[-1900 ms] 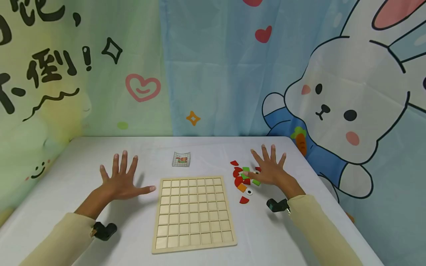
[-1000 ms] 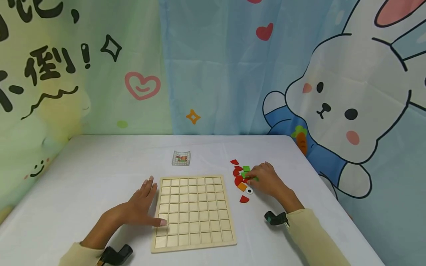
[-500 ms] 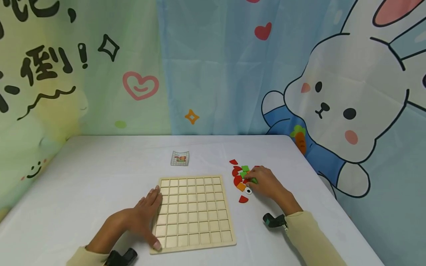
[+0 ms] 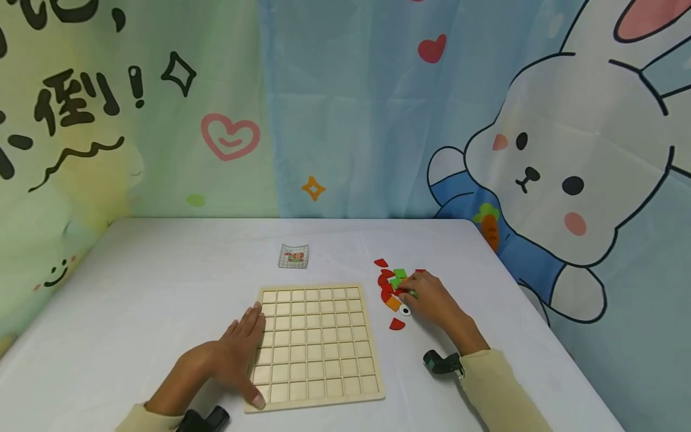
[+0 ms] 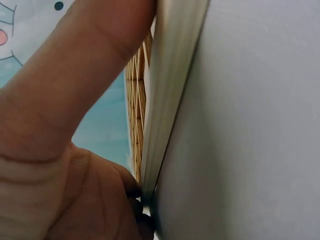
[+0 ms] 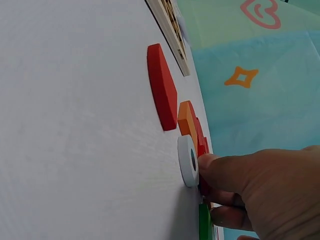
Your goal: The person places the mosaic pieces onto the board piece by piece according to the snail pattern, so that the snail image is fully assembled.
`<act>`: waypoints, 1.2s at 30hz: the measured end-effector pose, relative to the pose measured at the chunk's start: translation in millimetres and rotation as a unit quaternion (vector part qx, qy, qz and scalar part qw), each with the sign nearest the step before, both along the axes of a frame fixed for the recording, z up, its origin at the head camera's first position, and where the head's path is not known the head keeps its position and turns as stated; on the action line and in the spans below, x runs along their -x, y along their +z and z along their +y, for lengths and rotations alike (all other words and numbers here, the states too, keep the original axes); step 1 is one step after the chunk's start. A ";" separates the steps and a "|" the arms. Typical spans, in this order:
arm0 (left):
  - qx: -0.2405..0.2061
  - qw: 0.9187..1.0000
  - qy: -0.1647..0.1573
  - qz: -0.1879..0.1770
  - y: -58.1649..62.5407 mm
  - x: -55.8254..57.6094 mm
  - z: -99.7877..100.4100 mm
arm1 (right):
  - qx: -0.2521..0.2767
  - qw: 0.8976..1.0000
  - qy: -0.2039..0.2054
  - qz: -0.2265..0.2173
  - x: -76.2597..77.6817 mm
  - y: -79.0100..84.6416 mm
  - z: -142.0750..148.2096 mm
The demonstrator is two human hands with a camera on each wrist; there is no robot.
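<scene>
My left hand (image 4: 237,354) rests along the left edge of a square wooden grid board (image 4: 315,406), with the fingers straight at its side and the thumb on its near left corner. In the left wrist view, the board's side edge (image 5: 170,75) runs close beside the thumb. My right hand (image 4: 432,298) is down among small coloured pieces right of the board, thumb and fingers pinching a red block (image 6: 203,186) that they mostly cover. Beside the thumb stands a white round eye piece (image 6: 187,162). A green block (image 6: 204,222) lies near the fingers.
An orange block (image 4: 393,303), a red quarter-round piece (image 4: 396,324) and several more red and green pieces lie loosely grouped. A small picture card (image 4: 294,257) with a printed grid lies behind the board. A printed curtain (image 4: 345,120) hangs behind the white table (image 4: 178,264).
Both hands were spread above the table. The left came down and nearer to the board's left edge, its thumb sliding to the near corner. The right lowered into the pieces and its fingers closed.
</scene>
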State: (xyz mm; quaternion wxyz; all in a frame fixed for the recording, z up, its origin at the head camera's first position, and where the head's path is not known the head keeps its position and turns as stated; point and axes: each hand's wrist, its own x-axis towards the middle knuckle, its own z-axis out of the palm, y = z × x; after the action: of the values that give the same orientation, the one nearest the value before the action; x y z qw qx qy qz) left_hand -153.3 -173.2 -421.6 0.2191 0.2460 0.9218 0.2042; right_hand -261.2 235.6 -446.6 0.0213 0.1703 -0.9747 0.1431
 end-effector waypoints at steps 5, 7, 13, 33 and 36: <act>0.006 1.000 0.000 0.002 -2.0 0.0 -0.9 | 0.005 1.000 0.005 0.011 -1.9 -4.3 -0.4; 0.009 1.000 0.004 0.004 -7.5 1.6 -2.9 | 0.006 1.000 0.013 0.020 -2.1 -5.5 -0.5; 0.020 1.000 0.010 0.008 -21.4 5.9 -6.7 | 0.020 0.999 0.004 0.031 -4.1 -5.5 -2.0; 0.023 1.000 0.000 0.004 -31.2 16.5 -9.3 | 0.119 0.987 0.031 0.103 -0.6 1.2 -13.0; 0.025 1.000 0.004 0.008 -32.2 15.9 -9.2 | 0.145 0.986 0.030 0.075 -2.3 1.0 -17.3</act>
State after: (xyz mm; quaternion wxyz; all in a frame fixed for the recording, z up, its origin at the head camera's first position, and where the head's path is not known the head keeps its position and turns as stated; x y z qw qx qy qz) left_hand -169.1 -182.4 -453.8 0.2174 0.2380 0.9293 0.1801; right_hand -259.0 218.3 -445.5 0.1142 0.2052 -0.9336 0.2708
